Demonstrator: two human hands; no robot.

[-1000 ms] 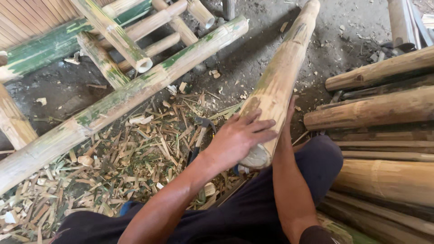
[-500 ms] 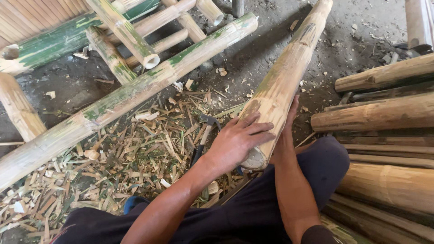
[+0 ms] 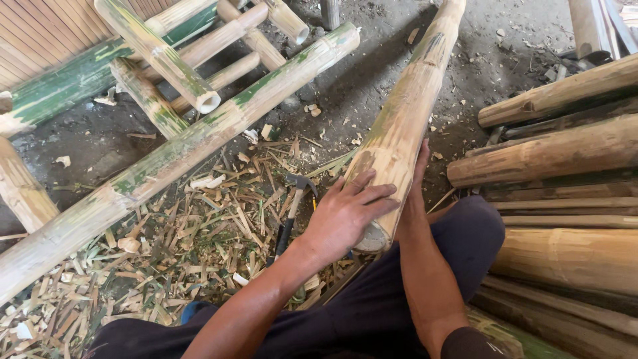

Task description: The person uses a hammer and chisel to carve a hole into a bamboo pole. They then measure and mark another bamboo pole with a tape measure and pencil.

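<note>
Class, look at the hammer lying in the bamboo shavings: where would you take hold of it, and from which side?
Grip the hammer by its dark handle near the lower end, coming from above. It lies flat on the shavings, head pointing away, just left of the left hand resting on the bamboo pole, so that hand is nearest.

Single head-worn view, looking steeply down, close over the lap, ground littered just ahead

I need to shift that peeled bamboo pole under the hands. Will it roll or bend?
The pole is round and smooth, so it would likely roll sideways. It looks thick and stiff, unlikely to bend. Both hands, left and right, steady its near end.
</note>
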